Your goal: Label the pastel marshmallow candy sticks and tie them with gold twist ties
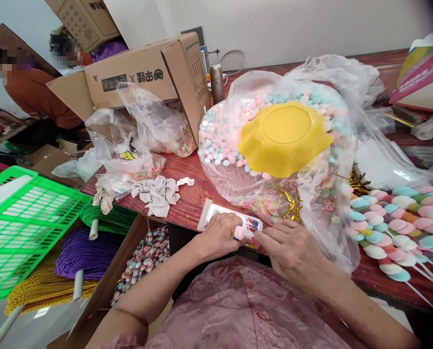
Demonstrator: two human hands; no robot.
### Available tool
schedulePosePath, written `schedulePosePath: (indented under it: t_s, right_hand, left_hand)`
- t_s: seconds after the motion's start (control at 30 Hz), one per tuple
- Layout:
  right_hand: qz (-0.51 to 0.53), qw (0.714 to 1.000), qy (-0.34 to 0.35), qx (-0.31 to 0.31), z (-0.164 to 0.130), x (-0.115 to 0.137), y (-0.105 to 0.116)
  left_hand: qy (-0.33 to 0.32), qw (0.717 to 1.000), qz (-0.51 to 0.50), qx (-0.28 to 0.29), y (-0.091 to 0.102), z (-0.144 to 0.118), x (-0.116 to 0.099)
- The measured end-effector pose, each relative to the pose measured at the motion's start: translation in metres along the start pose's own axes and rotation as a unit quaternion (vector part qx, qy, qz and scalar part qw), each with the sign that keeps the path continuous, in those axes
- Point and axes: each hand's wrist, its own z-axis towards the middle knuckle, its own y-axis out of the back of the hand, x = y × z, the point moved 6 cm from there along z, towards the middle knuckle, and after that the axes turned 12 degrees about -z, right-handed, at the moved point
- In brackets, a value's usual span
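My left hand (219, 235) and my right hand (292, 249) meet at the near edge of the red wooden table (187, 194). Between their fingertips they pinch a small pink candy piece (239, 233). Under the hands lies a white tray with colourful printing (234, 220). Just behind them a big clear plastic bag (223, 131) bulges with pastel pink, blue and white candies, and a yellow wavy-rimmed bowl (283, 138) rests upside down on top of it.
Finished candy skewers (394, 228) lie piled at the right. A crumpled grey cloth (158, 191), smaller candy bags (139, 150) and a cardboard box (147, 77) are at the left. A green plastic crate (20, 218), coloured cord rolls (81, 252) and a box of wrapped skewers (147, 257) sit below. Two people sit at the far left.
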Motion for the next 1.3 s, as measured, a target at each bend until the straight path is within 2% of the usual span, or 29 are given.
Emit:
schedulePosePath:
  t_s: [0.13, 0.37, 0.5, 0.63, 0.77, 0.9, 1.0, 1.1, 1.2, 1.3]
  right_hand:
    - [-0.007, 1.0, -0.014, -0.004, 0.002, 0.002, -0.009]
    - [0.017, 0.999, -0.027, 0.021, -0.007, -0.022, -0.004]
    - [0.008, 1.0, 0.0, 0.009, -0.007, -0.017, -0.002]
    - [-0.011, 0.999, 0.034, -0.007, -0.008, -0.011, -0.004]
    - [0.013, 0.999, 0.037, -0.011, -0.013, -0.012, -0.008]
    - [0.024, 1.0, 0.01, 0.001, -0.013, -0.014, -0.008]
    - [0.043, 0.999, 0.001, 0.007, -0.009, -0.011, -0.007]
    - [0.075, 0.997, 0.004, -0.001, -0.003, -0.002, -0.011]
    - [0.073, 0.997, 0.006, -0.019, 0.001, 0.01, -0.022]
    - [0.056, 0.998, 0.001, -0.033, 0.003, 0.012, -0.031]
  left_hand:
    - [0.019, 1.0, -0.023, -0.009, 0.002, -0.003, 0.004]
    - [0.031, 0.999, -0.006, -0.01, 0.016, -0.01, 0.014]
    - [0.042, 0.999, -0.011, 0.022, 0.014, -0.012, 0.012]
    - [0.044, 0.993, -0.092, 0.062, 0.011, -0.014, 0.008]
    - [0.07, 0.988, -0.138, 0.021, 0.018, -0.016, 0.014]
    - [0.063, 0.995, -0.077, -0.025, 0.022, -0.018, 0.016]
    - [0.027, 0.999, -0.015, -0.025, 0.019, -0.017, 0.011]
    - [0.001, 1.0, 0.004, 0.003, 0.008, -0.015, 0.004]
    - [-0.003, 1.0, 0.006, 0.023, -0.003, -0.012, -0.002]
    - [0.001, 0.999, -0.042, 0.031, -0.001, -0.009, -0.008]
